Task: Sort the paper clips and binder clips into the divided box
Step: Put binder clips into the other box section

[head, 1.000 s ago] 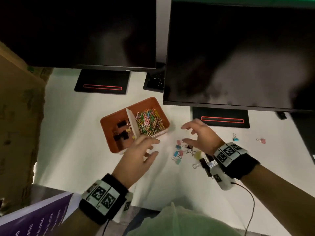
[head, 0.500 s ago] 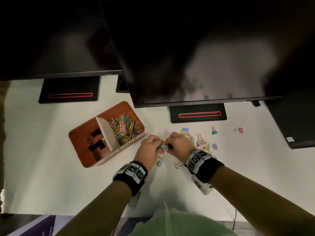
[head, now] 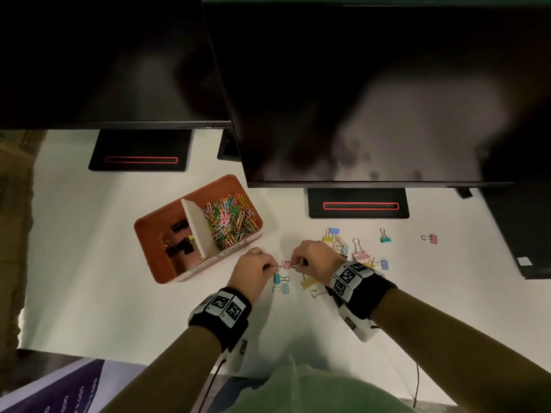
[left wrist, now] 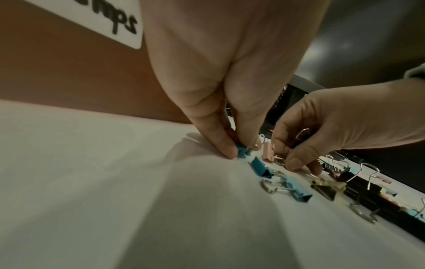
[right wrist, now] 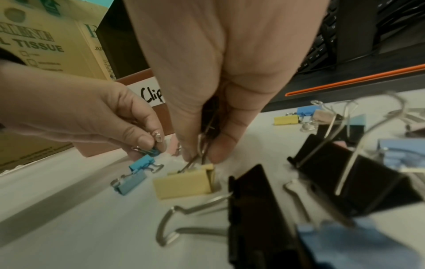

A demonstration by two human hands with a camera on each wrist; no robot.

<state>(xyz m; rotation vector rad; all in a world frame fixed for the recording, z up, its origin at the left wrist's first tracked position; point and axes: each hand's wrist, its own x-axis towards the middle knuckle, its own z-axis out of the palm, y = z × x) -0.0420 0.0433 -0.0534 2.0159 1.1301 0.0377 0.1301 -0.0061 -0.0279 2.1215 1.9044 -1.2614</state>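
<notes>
The orange divided box holds black binder clips in its left half and coloured paper clips in its right half. My left hand sits just right of the box, pinching a small blue binder clip. A little further right, my right hand pinches the wire handle of a yellow binder clip lying on the desk, with something dark tucked in its palm. A pink binder clip lies between the hands, and two blue ones just below them.
Several coloured binder clips lie scattered right of my right hand, with two big black ones by the wrist. Two dark monitors overhang the desk on black stands. A cardboard carton stands at the left edge.
A second ago both hands hovered open, the left one by the box. They came together over the clips and now sit slightly apart, each pinching one.
</notes>
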